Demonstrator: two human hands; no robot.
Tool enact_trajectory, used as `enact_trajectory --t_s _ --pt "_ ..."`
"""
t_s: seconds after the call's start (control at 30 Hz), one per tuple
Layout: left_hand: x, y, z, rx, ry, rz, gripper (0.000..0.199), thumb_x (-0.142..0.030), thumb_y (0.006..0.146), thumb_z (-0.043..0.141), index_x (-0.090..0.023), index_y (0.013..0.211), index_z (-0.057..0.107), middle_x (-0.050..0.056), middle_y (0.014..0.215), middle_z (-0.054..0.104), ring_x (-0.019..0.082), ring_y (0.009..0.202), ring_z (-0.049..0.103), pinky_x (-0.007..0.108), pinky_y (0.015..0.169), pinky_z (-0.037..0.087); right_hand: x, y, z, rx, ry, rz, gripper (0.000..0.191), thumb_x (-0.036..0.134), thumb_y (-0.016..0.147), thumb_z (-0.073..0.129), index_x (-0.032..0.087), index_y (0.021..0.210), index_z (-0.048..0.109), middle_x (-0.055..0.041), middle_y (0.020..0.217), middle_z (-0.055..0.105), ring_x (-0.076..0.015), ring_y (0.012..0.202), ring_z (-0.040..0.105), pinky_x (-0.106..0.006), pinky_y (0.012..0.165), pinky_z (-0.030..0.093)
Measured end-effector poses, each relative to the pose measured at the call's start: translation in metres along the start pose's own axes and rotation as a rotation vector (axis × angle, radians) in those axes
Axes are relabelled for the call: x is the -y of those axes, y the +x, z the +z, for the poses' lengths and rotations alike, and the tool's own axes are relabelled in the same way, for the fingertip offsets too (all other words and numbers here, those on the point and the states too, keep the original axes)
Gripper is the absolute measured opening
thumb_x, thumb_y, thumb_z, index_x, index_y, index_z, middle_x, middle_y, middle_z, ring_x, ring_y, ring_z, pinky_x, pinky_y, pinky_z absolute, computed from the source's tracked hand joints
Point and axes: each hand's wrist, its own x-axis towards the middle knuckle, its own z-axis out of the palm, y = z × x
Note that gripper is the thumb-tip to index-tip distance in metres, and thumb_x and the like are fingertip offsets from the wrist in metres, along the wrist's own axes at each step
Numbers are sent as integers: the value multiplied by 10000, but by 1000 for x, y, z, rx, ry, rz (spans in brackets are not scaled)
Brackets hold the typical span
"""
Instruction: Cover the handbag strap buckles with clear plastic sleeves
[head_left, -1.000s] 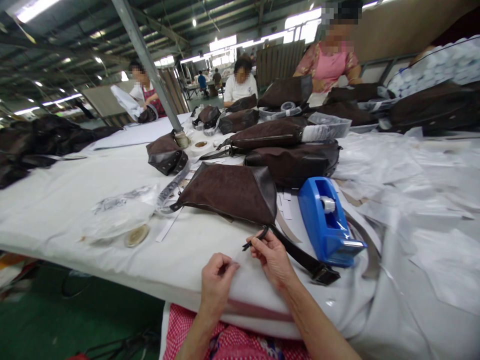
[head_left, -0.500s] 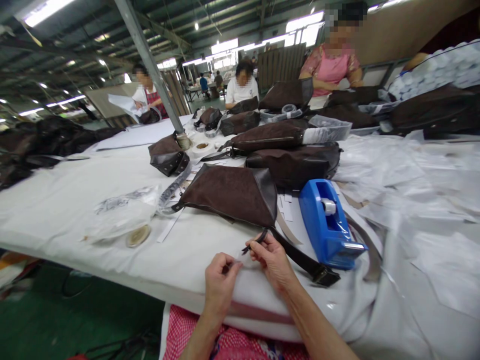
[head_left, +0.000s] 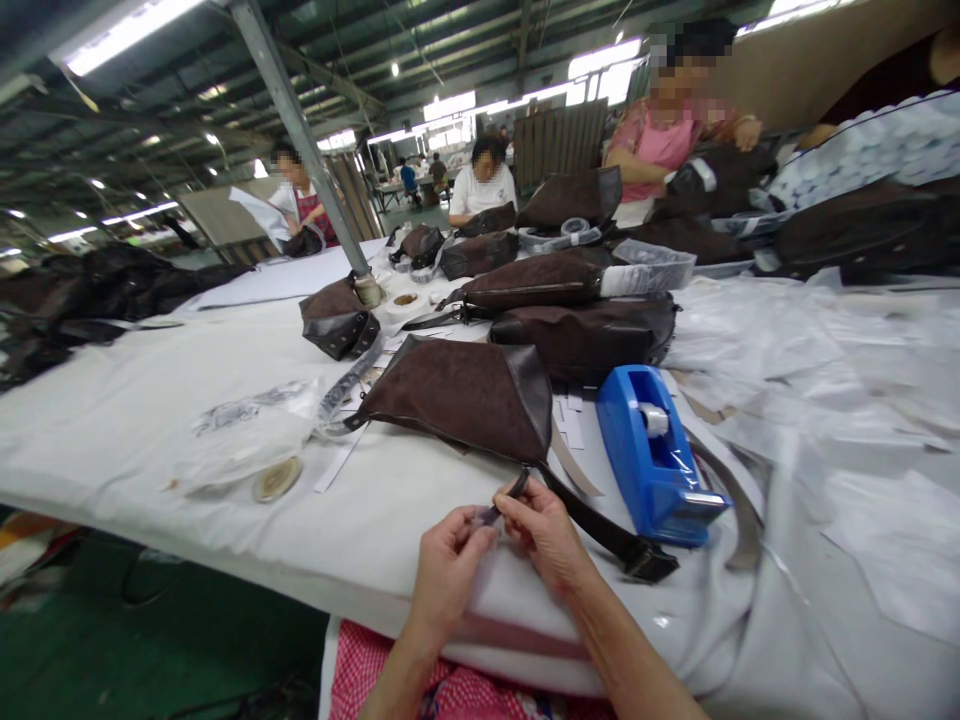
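Note:
A dark brown bag [head_left: 465,395] with black end panels lies on the table in front of me. My right hand [head_left: 551,535] pinches a short black strap [head_left: 519,482] at the bag's near right corner, like a zipper pull. My left hand [head_left: 450,565] is closed at the strap's free end, with a small clear plastic piece [head_left: 487,516] between its fingers; whether it is tape or a sleeve I cannot tell. A black strap with a buckle [head_left: 651,560] runs from the same corner to the right. Both hands almost touch each other.
A blue tape dispenser [head_left: 637,440] stands right of the bag. Several more brown bags [head_left: 585,335] lie behind. Clear plastic bags [head_left: 817,350] cover the right side; a tape roll [head_left: 277,479] lies left. A metal post [head_left: 300,130] rises beyond. Co-workers [head_left: 484,185] are across the table.
My left hand has moved up and right, bringing the clear piece onto the end of the black strap. Across the table, the co-worker in pink has lifted a dark bag.

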Motion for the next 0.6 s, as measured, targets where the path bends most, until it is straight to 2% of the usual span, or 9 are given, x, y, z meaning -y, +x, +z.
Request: enact_trajectory --t_s 0.13,0.23,0.3,0.37,0.43,0.5,0.6 --pt "-8 8 1 22 113 66 261 -371 799 544 -150 756 676 22 704 660 144 669 551 231 639 415 -3 -2 -1 38 -83 21 334 416 644 778 174 752 575 56 568 489 -74 487 399 -200 454 284" --pt "-10 14 1 66 147 47 261 -366 790 539 -148 723 665 20 667 643 140 637 536 229 613 395 6 -15 -5 13 -422 -23 312 486 743 659 187 774 576 26 584 531 -118 493 456 -241 473 338" --pt "-10 17 0 84 167 29 261 -365 780 542 -147 692 656 14 628 621 135 607 519 229 594 379 19 -26 -11 -89 -808 -208 281 472 828 558 197 792 597 -16 662 597 -165 577 538 -284 563 404" --pt "-9 19 0 97 181 27 266 -367 774 541 -147 678 656 16 622 616 137 607 516 231 601 376 33 -33 -19 -229 -1167 -463 262 422 886 491 203 825 621 -60 791 649 -216 748 600 -326 707 434" --pt "-8 22 1 104 195 32 271 -370 770 538 -146 678 660 19 625 617 142 615 517 234 605 372 46 -32 -28 -303 -1414 -623 222 369 887 502 198 934 637 -100 958 669 -263 921 606 -360 810 431" --pt "-7 25 4 107 211 41 279 -371 772 530 -145 680 665 18 623 611 146 620 515 235 600 363 53 -26 -34 -260 -1594 -608 263 283 853 548 185 1088 619 -121 1076 663 -284 999 604 -367 827 436" --pt "-10 30 9 108 265 75 290 -365 788 514 -152 648 652 3 583 573 143 596 492 232 575 330 58 -15 -37 -172 -1753 -388 369 178 848 517 227 1209 577 -80 976 710 -250 851 661 -317 688 443"
